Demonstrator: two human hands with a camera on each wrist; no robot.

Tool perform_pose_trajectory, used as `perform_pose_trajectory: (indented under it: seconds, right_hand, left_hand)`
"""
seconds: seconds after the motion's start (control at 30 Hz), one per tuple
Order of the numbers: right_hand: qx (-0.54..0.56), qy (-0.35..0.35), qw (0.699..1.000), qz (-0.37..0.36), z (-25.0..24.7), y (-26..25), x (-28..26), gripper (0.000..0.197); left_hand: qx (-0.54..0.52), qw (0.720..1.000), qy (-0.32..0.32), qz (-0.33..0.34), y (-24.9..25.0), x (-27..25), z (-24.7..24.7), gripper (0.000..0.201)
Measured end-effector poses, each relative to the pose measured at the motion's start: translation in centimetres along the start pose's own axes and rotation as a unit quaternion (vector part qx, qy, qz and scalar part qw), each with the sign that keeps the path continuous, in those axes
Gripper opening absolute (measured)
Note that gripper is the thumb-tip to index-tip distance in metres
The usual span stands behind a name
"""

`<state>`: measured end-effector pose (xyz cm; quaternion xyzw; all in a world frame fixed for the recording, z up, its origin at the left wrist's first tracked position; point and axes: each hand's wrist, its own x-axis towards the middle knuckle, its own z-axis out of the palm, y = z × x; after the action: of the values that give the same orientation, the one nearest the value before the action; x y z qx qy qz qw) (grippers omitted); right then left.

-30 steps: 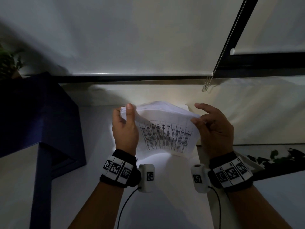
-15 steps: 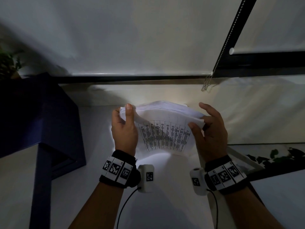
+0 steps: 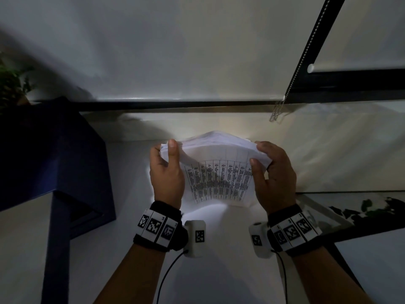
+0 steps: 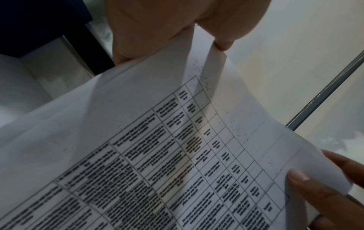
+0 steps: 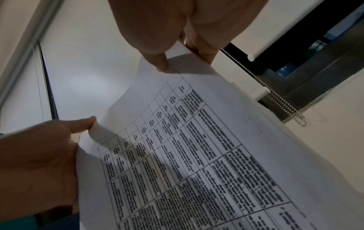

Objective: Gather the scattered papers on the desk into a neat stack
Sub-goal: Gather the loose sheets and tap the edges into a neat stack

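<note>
Both hands, left (image 3: 167, 174) and right (image 3: 274, 178), pinched the bowed papers (image 3: 217, 170) above the surface (image 3: 210, 270). Uneven squeezing risked sheets fanning or slipping loose.

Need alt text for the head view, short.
Two hands hold a bowed stack of papers above a white desk: left hand grips its left edge, right hand its right. The top sheet shows a printed table.

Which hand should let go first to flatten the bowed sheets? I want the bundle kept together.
Probably the right hand: it only pinches the papers at the top corner, while the left hand wraps its edge, thumb on front, a firmer anchor.
</note>
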<state>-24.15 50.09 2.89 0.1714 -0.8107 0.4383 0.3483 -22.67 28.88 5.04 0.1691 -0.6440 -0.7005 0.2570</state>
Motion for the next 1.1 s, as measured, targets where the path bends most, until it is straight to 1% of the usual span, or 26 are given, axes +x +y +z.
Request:
perform_pose_trajectory:
  seconds: [0.1, 0.2, 0.3, 0.33, 0.4, 0.47, 0.5, 0.53, 0.6, 0.63, 0.7, 0.77, 0.87, 0.97, 1.07, 1.1]
  right_hand:
    - [-0.017, -0.007, 0.999, -0.033, 0.1, 0.1, 0.3, 0.04]
    - [-0.04, -0.048, 0.997, -0.05, -0.1, -0.2, 0.8, 0.048]
    - [-0.058, -0.062, 0.995, -0.046, -0.4, -0.3, 1.1, 0.04]
    - [-0.059, -0.059, 0.995, -0.047, -0.4, -0.2, 1.0, 0.036]
    - [-0.047, -0.051, 0.997, -0.045, -0.3, 0.2, 0.9, 0.033]
    - [-0.031, -0.042, 0.998, -0.044, -0.1, 0.5, 0.8, 0.033]
    - [-0.025, -0.041, 0.998, -0.045, 0.0, 0.6, 0.7, 0.035]
    - [-0.021, -0.042, 0.998, -0.046, 0.0, 0.7, 0.7, 0.036]
    - [-0.021, -0.042, 0.998, -0.042, 0.1, 0.6, 0.7, 0.037]
    - [-0.023, -0.043, 0.998, -0.038, 0.2, 0.6, 0.7, 0.037]
    - [-0.04, -0.051, 0.997, -0.03, 0.2, 0.5, 0.8, 0.039]
    - [-0.07, -0.062, 0.995, -0.027, 0.2, 0.4, 0.7, 0.043]
    - [-0.086, -0.053, 0.994, -0.03, 0.3, 0.4, 0.6, 0.045]
    - [-0.079, -0.038, 0.996, -0.021, 0.5, 0.4, 0.6, 0.039]
    - [-0.063, -0.036, 0.997, -0.018, 0.6, 0.4, 0.7, 0.035]
    - [-0.056, -0.037, 0.998, -0.013, 0.6, 0.4, 0.8, 0.035]
  left_hand:
    - [-0.003, 1.0, -0.001, -0.002, -0.1, 0.0, 0.0, 0.03]
    - [0.008, 1.0, -0.005, 0.002, -0.1, 0.1, -0.1, 0.029]
    - [0.016, 1.0, -0.005, 0.015, -0.1, 0.0, 0.0, 0.029]
    - [0.02, 1.0, -0.006, 0.023, -0.2, 0.0, -0.1, 0.032]
    - [0.037, 0.999, -0.013, 0.032, -0.4, -0.2, -0.4, 0.045]
    - [0.049, 0.998, -0.031, 0.032, -0.7, -0.3, -0.8, 0.063]
    - [0.049, 0.997, -0.047, 0.03, -0.8, -0.3, -1.0, 0.067]
    - [0.046, 0.996, -0.066, 0.031, -1.1, -0.3, -1.2, 0.066]
    - [0.044, 0.993, -0.1, 0.038, -1.5, -0.3, -1.7, 0.058]
    - [0.038, 0.992, -0.119, 0.034, -1.7, -0.3, -2.1, 0.057]
    - [0.031, 0.987, -0.158, 0.016, -2.8, 0.0, -2.9, 0.065]
    - [0.047, 0.983, -0.178, 0.007, -4.0, 0.4, -3.7, 0.071]
    - [0.046, 0.983, -0.179, 0.002, -4.8, 0.5, -4.0, 0.069]
    - [0.031, 0.983, -0.179, -0.021, -5.1, 0.4, -3.8, 0.072]
    - [0.047, 0.978, -0.19, -0.076, -5.8, 0.8, -4.0, 0.081]
    - [0.061, 0.973, -0.2, -0.099, -6.0, 1.0, -4.1, 0.078]
